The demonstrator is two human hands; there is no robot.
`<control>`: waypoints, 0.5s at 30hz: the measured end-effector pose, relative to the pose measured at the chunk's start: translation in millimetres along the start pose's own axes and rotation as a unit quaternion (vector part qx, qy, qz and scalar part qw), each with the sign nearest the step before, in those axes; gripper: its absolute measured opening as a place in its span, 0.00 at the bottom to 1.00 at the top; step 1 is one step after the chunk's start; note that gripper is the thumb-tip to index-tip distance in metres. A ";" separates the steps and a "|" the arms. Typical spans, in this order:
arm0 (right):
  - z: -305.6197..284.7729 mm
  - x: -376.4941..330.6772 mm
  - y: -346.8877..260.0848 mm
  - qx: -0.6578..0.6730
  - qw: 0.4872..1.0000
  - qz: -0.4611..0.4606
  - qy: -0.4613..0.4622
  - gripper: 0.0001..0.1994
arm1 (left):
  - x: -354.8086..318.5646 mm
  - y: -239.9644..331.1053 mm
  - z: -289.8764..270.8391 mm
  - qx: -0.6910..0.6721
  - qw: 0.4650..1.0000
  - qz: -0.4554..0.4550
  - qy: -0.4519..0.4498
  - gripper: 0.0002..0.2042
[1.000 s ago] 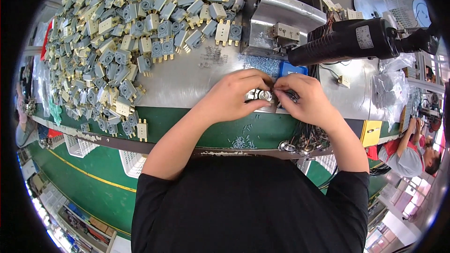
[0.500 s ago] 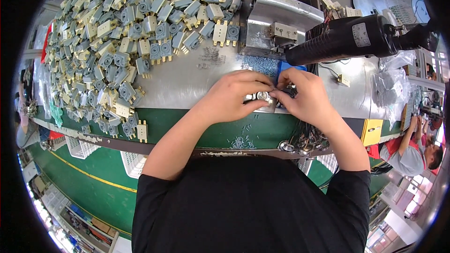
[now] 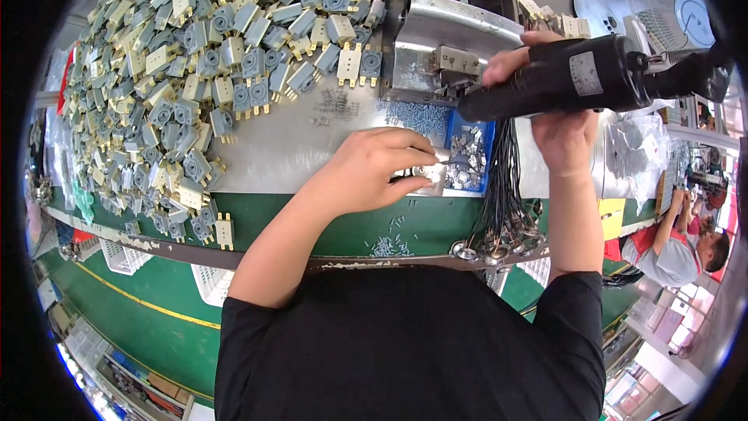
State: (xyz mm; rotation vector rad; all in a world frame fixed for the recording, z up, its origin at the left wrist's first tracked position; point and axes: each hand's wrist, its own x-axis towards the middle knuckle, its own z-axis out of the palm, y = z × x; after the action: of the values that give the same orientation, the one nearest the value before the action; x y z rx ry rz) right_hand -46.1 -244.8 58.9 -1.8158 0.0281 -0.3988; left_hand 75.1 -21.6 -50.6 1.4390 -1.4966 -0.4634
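My left hand [image 3: 374,168] is low over the bench's front edge, thumb and fingers pinched around a small metal part with a dark wire [image 3: 460,160]; the fingers hide most of it. Beneath the fingertips sits a small metal block [image 3: 434,179]. Further right, my right hand [image 3: 565,139] is wrapped around a black electric screwdriver [image 3: 549,82]. Its fingertips show beyond the tool, and the tool's body covers the palm. Between the hands lies a blue tray [image 3: 486,157] of small metal pieces. Loose screws [image 3: 417,114] are spread just behind.
Grey and cream switch-like housings [image 3: 179,86] are heaped at the left. Small springs [image 3: 335,105] lie mid-bench. A metal machine [image 3: 444,31] stands at the back. Black wires [image 3: 505,179] with round metal ends hang over the front edge. More screws [image 3: 387,245] lie on the green strip.
My right hand has left the small part beside my left hand and moved up and right onto the screwdriver. The blue tray is now uncovered. My left hand stays at the metal block.
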 end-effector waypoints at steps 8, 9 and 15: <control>25.1 35.1 2.3 0.271 0.955 -0.086 0.082 0.54 | -1.5 -3.7 -2.6 -0.001 1.000 0.004 -0.009 0.14; 27.4 40.3 0.4 0.278 0.946 -0.128 0.110 0.55 | -2.7 -3.7 -2.5 0.001 1.000 0.003 -0.009 0.15; 36.0 52.6 -5.1 0.115 0.960 -0.072 0.243 0.56 | -1.1 -6.0 -1.2 -0.007 1.000 0.008 0.004 0.12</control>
State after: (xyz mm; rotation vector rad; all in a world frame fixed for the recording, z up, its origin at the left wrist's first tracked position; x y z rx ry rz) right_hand 12.6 -221.6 69.0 -1.4586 0.1831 -0.9094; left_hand 79.2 -21.6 -55.3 1.4160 -1.4949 -0.4557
